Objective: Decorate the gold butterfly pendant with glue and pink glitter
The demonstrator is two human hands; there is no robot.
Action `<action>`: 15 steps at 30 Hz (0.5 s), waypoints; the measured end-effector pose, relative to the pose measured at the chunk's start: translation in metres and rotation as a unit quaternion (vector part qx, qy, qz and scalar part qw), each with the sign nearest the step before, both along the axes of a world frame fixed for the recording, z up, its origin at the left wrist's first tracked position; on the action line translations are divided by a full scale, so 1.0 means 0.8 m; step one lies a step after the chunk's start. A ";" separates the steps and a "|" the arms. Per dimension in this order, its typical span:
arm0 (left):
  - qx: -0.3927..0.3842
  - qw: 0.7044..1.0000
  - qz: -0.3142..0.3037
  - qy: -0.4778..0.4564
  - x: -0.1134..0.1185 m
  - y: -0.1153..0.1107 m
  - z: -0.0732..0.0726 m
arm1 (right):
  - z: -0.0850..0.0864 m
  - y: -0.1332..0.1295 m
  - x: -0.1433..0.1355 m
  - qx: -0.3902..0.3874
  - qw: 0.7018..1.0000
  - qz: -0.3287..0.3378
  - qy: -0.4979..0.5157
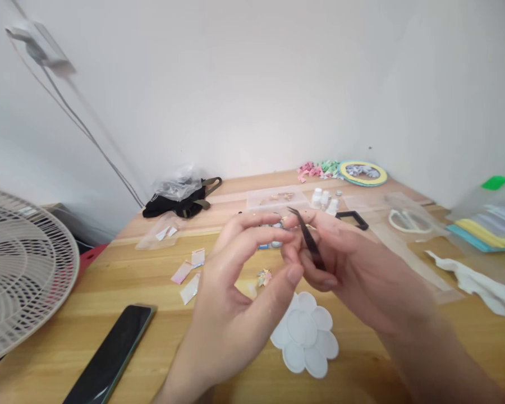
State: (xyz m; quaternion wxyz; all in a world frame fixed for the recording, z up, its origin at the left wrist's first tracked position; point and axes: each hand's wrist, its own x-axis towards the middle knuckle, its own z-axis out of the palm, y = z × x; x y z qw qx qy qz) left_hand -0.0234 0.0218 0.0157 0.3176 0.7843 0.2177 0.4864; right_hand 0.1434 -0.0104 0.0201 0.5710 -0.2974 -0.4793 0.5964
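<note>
My right hand (353, 258) is closed around dark tweezers (309, 238) with a bent, pointed tip, which slants up and to the left. My left hand (239, 280) is curved with its thumb and fingers apart, and no object shows in it. Its fingertips meet the fingers of my right hand above the table. Below the hands lies a white flower-shaped palette (302, 328) with round wells. A small pile of pale, colourful pieces (264, 276) sits just behind it, partly framed by my left thumb. Small items behind my fingers are mostly hidden.
Left are a phone (111, 353), small packets (189, 289), a fan (21, 269) and a black bag (177, 202). Behind stand small white bottles (322, 198), a clear tray (252, 199) and a yellow-and-blue ring (377, 175). Scissors (410, 221) and crumpled tissue (480, 283) lie right.
</note>
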 end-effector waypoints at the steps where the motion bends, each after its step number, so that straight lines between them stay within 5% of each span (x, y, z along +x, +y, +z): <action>1: 0.010 1.000 0.004 -0.001 0.004 0.000 -0.001 | -0.001 0.000 -0.001 0.002 1.000 -0.002 -0.006; 6: -0.043 0.994 0.071 -0.067 0.021 -0.004 -0.004 | -0.006 -0.001 -0.003 0.012 0.998 -0.032 -0.060; 15: -0.110 0.984 0.072 -0.119 0.023 0.000 0.002 | -0.013 -0.006 0.003 0.079 0.975 -0.071 -0.193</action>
